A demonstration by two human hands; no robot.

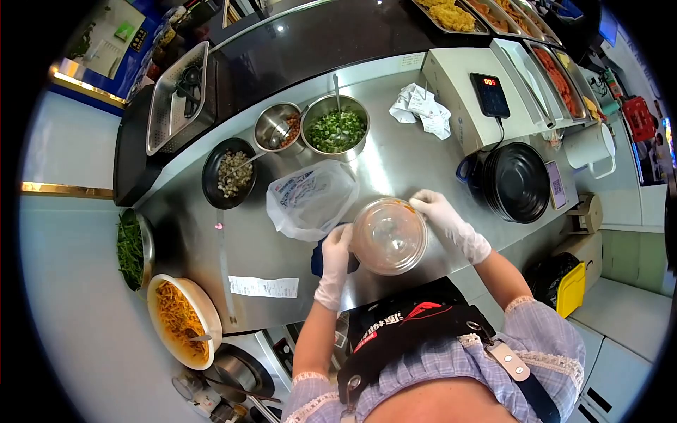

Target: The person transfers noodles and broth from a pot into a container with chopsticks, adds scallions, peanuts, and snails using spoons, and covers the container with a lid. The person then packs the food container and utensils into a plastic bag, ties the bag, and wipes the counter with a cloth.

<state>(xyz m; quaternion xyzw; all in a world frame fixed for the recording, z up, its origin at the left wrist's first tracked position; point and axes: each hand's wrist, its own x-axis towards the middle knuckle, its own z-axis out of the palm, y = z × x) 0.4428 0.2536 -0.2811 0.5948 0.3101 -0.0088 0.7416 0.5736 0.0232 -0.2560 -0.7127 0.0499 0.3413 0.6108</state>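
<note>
A round clear plastic takeout bowl (390,236) with a clear lid is held between my two gloved hands at the counter's front edge. My left hand (336,259) grips its left rim, while my right hand (438,214) pinches the upper right rim. Condensation or glare blurs the contents; a bit of orange shows near the right edge. Just beyond my left hand stands a translucent white plastic bag (310,201) with its mouth spread. Something dark blue (317,259) lies partly hidden behind my left hand.
Along the back sit a bowl of chopped scallions (336,132), a smaller metal bowl (271,121) and a black bowl (231,173). Stacked black bowls (520,182) stand right. A receipt (263,287) lies left, crumpled paper (421,109) behind. A white tub (206,310) holds orange shreds.
</note>
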